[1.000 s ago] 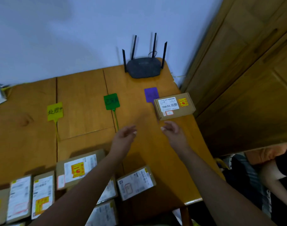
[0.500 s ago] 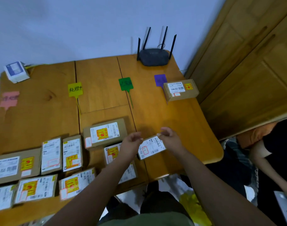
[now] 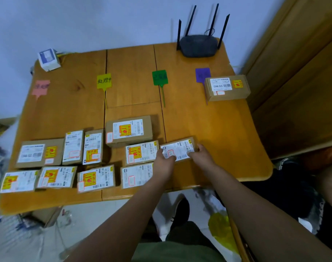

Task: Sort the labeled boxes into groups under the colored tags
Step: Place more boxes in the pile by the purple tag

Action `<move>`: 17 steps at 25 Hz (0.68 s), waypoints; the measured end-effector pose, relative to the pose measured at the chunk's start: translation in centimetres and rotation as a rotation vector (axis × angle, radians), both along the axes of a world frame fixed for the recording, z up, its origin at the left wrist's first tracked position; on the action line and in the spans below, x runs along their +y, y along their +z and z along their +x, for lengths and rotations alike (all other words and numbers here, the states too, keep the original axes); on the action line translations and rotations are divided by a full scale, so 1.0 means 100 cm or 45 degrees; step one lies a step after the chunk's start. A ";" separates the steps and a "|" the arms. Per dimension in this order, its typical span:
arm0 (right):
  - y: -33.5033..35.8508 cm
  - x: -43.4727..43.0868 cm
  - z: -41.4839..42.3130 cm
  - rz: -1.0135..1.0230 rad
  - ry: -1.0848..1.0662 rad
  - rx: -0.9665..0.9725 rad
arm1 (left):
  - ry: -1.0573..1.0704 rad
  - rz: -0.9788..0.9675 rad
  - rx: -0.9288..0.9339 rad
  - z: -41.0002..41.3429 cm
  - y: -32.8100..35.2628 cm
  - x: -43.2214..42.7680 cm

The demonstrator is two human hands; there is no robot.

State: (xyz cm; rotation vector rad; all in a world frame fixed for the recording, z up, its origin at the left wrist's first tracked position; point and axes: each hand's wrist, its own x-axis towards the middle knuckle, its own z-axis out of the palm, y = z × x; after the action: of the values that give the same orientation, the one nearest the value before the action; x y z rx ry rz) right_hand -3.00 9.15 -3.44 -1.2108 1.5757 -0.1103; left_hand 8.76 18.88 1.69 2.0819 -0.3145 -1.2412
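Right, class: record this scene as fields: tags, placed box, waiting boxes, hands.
tags: pink paper tag, yellow paper tag, green paper tag, purple paper tag, in a row on the wooden table
placed: brown cardboard box beside the purple paper tag
waiting: labelled cardboard boxes clustered at near edge
hands: left hand and right hand grip small white-labelled cardboard box

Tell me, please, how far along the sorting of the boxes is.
Done: one brown cardboard box lies beside the purple tag. In hand: the left hand and right hand grip a small white-labelled cardboard box. Left: nine labelled boxes wait in the front cluster; the pink tag, yellow tag and green tag have none.
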 end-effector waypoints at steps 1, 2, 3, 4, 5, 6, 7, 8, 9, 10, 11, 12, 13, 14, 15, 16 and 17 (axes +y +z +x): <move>-0.003 0.000 0.000 0.015 -0.050 -0.038 | 0.013 0.009 -0.003 -0.004 -0.001 -0.001; -0.005 0.000 0.000 0.023 -0.103 -0.069 | 0.025 0.020 -0.002 -0.007 -0.005 -0.001; -0.006 -0.001 -0.001 0.015 -0.152 -0.097 | 0.049 0.033 0.014 -0.009 -0.008 -0.002; -0.007 -0.001 -0.003 -0.004 -0.192 -0.127 | 0.102 0.044 0.062 -0.009 -0.010 -0.003; -0.006 -0.002 -0.004 -0.039 -0.217 -0.151 | 0.162 0.049 0.131 -0.008 -0.012 -0.003; -0.005 -0.004 -0.005 -0.093 -0.222 -0.161 | 0.208 0.046 0.203 -0.008 -0.015 -0.003; -0.001 -0.005 -0.006 -0.161 -0.209 -0.158 | 0.240 0.044 0.275 -0.007 -0.016 -0.002; 0.007 -0.007 -0.005 -0.235 -0.187 -0.160 | 0.262 0.043 0.357 -0.006 -0.014 0.000; 0.017 -0.010 -0.003 -0.307 -0.155 -0.180 | 0.290 0.014 0.460 -0.005 -0.009 0.002; 0.031 -0.015 0.000 -0.367 -0.114 -0.227 | 0.305 -0.042 0.572 -0.003 0.000 0.004; 0.047 -0.021 0.005 -0.404 -0.065 -0.294 | 0.290 -0.094 0.661 0.000 0.010 0.005; 0.066 -0.026 0.009 -0.419 -0.001 -0.363 | 0.246 -0.132 0.676 0.005 0.021 0.007; 0.088 -0.033 0.016 -0.429 0.079 -0.425 | 0.174 -0.162 0.610 0.013 0.034 0.008; 0.112 -0.039 0.023 -0.432 0.169 -0.477 | 0.085 -0.198 0.489 0.024 0.047 0.009; 0.137 -0.045 0.031 -0.429 0.250 -0.521 | -0.004 -0.250 0.352 0.036 0.060 0.010; 0.161 -0.049 0.039 -0.431 0.312 -0.563 | -0.077 -0.328 0.248 0.048 0.074 0.009; 0.182 -0.052 0.048 -0.447 0.350 -0.605 | -0.117 -0.420 0.206 0.059 0.088 0.009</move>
State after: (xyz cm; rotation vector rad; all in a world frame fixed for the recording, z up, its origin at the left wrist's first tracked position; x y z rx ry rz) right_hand 1.76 3.99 14.79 -1.5279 0.9901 -0.4755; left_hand 14.69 19.75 10.48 1.6936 -0.5086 -1.3052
